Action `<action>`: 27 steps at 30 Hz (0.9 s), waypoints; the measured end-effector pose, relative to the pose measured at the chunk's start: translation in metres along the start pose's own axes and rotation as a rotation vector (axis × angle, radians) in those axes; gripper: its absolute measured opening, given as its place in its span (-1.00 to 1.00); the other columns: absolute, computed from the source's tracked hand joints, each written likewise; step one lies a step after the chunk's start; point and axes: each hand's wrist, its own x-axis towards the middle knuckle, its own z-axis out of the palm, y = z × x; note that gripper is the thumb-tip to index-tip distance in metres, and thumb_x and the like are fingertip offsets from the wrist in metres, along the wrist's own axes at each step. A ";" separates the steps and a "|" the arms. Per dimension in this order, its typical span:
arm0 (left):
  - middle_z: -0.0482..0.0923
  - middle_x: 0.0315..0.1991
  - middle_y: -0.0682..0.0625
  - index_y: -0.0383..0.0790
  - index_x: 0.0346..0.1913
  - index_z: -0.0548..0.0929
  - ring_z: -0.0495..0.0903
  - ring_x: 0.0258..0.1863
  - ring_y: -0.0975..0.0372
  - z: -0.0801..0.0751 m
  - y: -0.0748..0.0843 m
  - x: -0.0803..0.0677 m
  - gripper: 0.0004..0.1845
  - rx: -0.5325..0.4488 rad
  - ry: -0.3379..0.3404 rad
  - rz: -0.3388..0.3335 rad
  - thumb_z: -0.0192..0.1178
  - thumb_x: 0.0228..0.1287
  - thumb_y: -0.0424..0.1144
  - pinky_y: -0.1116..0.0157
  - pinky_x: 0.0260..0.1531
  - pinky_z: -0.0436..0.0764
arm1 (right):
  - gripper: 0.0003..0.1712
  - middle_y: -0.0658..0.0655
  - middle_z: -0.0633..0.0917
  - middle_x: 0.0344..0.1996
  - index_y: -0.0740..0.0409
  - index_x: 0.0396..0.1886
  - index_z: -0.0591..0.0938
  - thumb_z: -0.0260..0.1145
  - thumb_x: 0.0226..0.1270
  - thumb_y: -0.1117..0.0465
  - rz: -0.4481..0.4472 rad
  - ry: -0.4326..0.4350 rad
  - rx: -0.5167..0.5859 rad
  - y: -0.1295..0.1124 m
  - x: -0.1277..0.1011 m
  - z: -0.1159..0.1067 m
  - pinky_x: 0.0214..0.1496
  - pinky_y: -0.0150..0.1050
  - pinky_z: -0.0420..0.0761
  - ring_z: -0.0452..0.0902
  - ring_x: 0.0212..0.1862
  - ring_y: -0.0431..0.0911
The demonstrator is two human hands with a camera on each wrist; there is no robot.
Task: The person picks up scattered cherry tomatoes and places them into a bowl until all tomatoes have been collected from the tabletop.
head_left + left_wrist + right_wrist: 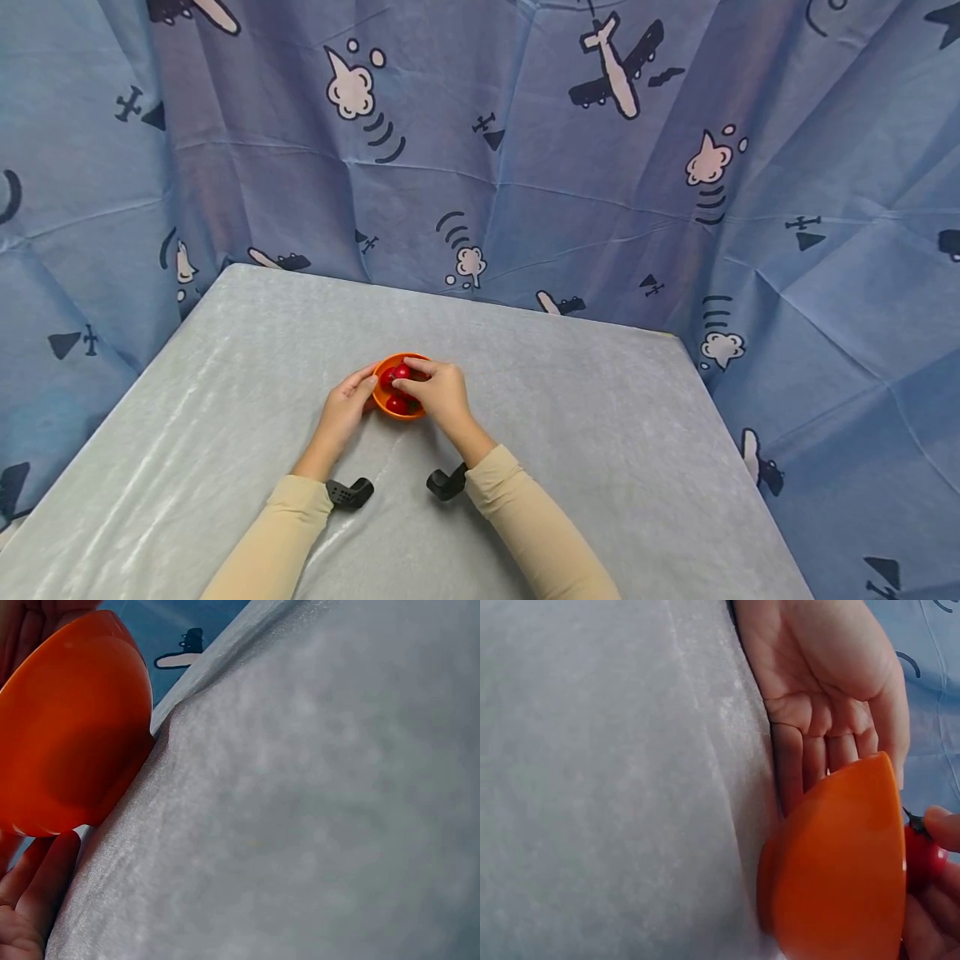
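Note:
An orange bowl (381,397) stands on the table with several red cherry tomatoes (397,406) inside. My left hand (347,407) holds the bowl from its left side, thumb at the rim and fingers along the outer wall. Over the bowl, my right hand (444,395) pinches a cherry tomato (924,859) between thumb and fingers. That tomato has a green stem, seen in the right wrist view beside the rim. The left wrist view shows the bowl's smooth outer wall (75,727), which hides the tomatoes.
A pale grey cloth covers the table (600,433). Behind and beside it hangs a blue curtain (450,125) printed with airplanes and clouds. Each wrist carries a black camera mount (351,493).

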 end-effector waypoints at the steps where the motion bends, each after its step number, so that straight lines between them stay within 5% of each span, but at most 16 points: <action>1: 0.43 0.36 -0.29 -0.33 0.41 0.40 0.59 -0.16 0.62 0.000 0.000 0.000 -0.53 0.000 0.001 0.001 -0.01 0.56 -0.20 0.58 -0.10 0.59 | -0.55 0.25 0.72 0.07 0.08 0.01 0.77 0.59 0.07 0.14 -0.003 0.000 -0.005 0.000 0.000 0.000 0.13 -0.08 0.67 0.63 0.17 0.09; 27: 0.43 0.35 -0.32 -0.33 0.40 0.41 0.62 -0.17 0.58 0.000 -0.001 0.001 -0.55 -0.023 -0.001 0.004 -0.03 0.56 -0.24 0.55 -0.10 0.61 | -0.54 0.20 0.78 -0.04 0.14 -0.02 0.78 0.61 0.03 0.17 -0.073 -0.010 -0.056 0.000 0.001 0.008 0.05 -0.13 0.71 0.65 0.12 0.08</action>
